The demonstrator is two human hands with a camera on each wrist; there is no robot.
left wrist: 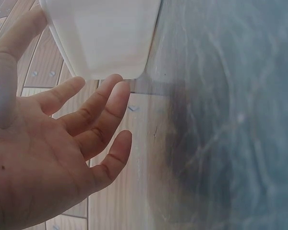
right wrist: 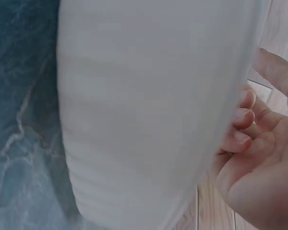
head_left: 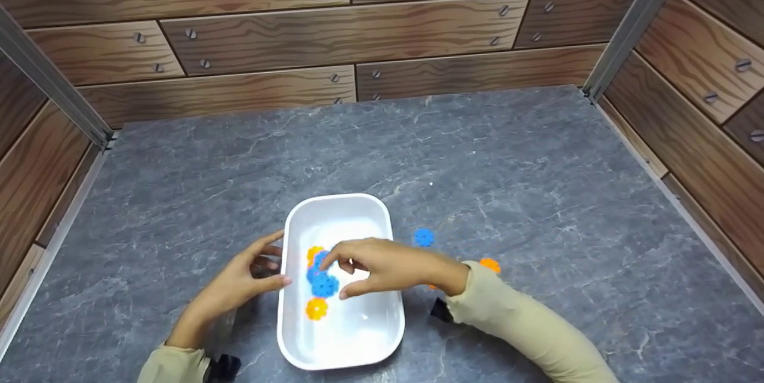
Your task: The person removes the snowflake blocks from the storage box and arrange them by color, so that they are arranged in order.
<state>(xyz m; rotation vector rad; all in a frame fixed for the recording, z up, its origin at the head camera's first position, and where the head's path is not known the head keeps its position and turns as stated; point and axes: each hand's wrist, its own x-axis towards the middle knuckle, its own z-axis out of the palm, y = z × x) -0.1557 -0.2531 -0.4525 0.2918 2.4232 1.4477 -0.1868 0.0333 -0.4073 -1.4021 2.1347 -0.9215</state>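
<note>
A white plastic tub (head_left: 341,359) holds several notched, flower-shaped plastic discs. Blue discs (head_left: 324,286) lie overlapped in a pile, with one orange disc (head_left: 316,309) in front and another orange disc (head_left: 314,253) behind. My right hand (head_left: 382,263) reaches in over the tub's right rim. Its index fingertip is right at the blue pile, the thumb stands apart, and no disc shows between them. At the left rim is my left hand (head_left: 242,275), thumb tip over the edge and fingers loosely spread along the outer wall. The left wrist view shows its palm (left wrist: 43,158) bare.
Right of the tub, a blue disc (head_left: 424,237) lies on the grey marbled tabletop (head_left: 507,192). An orange disc (head_left: 490,265) is partly covered by the right sleeve (head_left: 525,317), and a sliver of orange shows under the wrist. Wood-patterned panels (head_left: 334,43) wall the table.
</note>
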